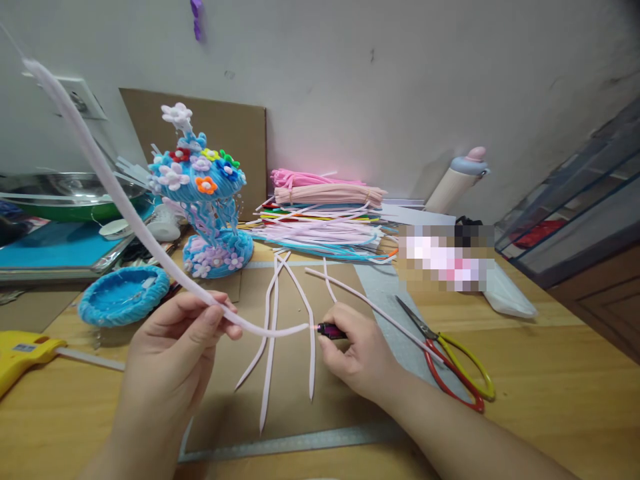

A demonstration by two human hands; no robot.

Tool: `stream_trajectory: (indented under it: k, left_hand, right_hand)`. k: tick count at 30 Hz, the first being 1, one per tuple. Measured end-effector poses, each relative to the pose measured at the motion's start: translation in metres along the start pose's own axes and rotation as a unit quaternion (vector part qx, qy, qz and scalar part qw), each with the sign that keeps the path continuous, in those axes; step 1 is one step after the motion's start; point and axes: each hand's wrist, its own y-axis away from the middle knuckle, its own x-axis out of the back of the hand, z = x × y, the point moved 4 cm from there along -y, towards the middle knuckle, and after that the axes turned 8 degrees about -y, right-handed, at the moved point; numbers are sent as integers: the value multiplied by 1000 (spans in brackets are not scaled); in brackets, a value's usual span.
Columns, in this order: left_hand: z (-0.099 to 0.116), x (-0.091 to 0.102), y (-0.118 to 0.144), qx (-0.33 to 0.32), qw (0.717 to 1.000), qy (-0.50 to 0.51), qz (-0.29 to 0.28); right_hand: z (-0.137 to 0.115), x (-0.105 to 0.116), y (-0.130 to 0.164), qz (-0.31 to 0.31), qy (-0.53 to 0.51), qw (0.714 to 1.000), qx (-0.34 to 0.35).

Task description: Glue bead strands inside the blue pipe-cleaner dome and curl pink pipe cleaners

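Note:
Between the thumb and fingers of my left hand (183,340) is a long pale pink pipe cleaner (125,207), curving from the upper left down to the middle. My right hand (357,350) grips a dark lighter (333,331). A small orange glow shows at the lighter's nozzle, right at the pipe cleaner's tip. Under both hands lies a brown cardboard sheet (215,420) on a pale cutting mat (280,440). Several shorter pale pink pipe cleaners (270,360) with pointed ends rest on the cardboard, and another long strip (370,303) slants past my right hand.
Scissors (450,367) with red and yellow handles lie open at right. Behind are piled pipe cleaners (325,220), a flower-covered blue craft piece (200,187) and a tilted bottle (453,183). On the left are a blue fuzzy ring-shaped dish (123,297) and a yellow glue gun (25,357).

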Motion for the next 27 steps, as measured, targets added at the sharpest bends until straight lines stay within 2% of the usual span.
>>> stream_trajectory:
  k: [11, 19, 23, 27]
  left_hand:
    - [3, -1, 1, 6, 1000, -1, 2]
    - [5, -1, 0, 6, 1000, 1, -10]
    - [-6, -2, -3, 76, 995, -29, -60]
    - [-21, -15, 2, 179, 972, -67, -135]
  right_hand:
    - [1, 4, -3, -8, -9, 1000, 4]
    - [9, 15, -6, 22, -18, 999, -34]
    - [25, 17, -10, 52, 20, 994, -96]
    - [35, 16, -13, 26, 103, 984, -141]
